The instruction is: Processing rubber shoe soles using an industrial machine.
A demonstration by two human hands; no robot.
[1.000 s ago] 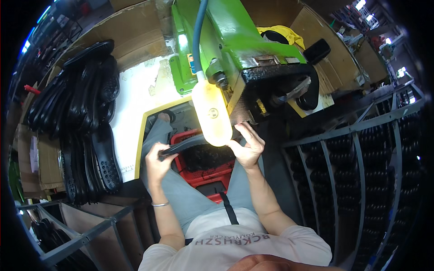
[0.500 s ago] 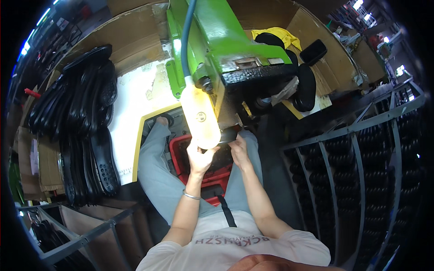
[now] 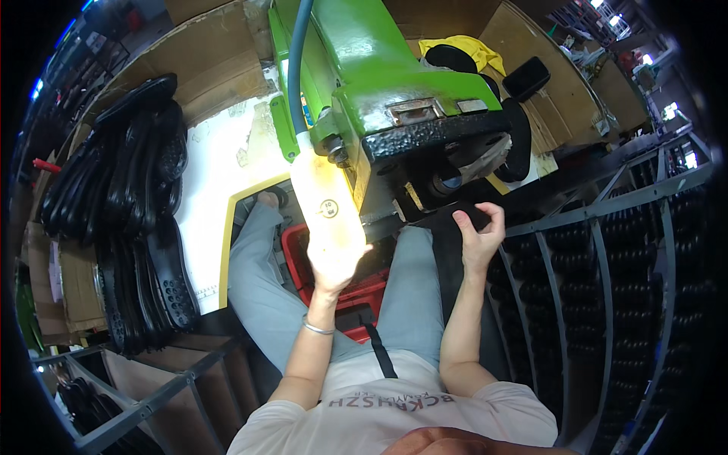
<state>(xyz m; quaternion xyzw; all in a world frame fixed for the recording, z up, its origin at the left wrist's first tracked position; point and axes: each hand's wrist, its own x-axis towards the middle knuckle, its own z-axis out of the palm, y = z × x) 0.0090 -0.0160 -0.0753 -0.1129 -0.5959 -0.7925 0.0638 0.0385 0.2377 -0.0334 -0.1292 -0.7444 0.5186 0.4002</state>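
Note:
My left hand (image 3: 335,267) is at the lower end of the bright yellow-white lamp (image 3: 327,205). Glare washes out most of its fingers, so what they hold, if anything, is hidden; one fingertip sticks out to the right. Farther right, my right hand (image 3: 481,236) is raised with thumb and fingers bent around a dark area that I cannot make out against the dark background. The green machine (image 3: 402,83) stands in front of me, its black-edged head (image 3: 432,136) above and between my hands.
Black shoe soles (image 3: 125,167) are piled on the white table (image 3: 216,174) at left. A metal rack (image 3: 599,258) full of dark items stands at right. A red crate (image 3: 299,258) lies between my legs. Cardboard (image 3: 201,64) and a yellow cloth (image 3: 472,54) are at the back.
My hands, close together around a black piece below the lamp earlier, are now apart. The right hand has moved right and slightly up; the left has stayed near the lamp's end.

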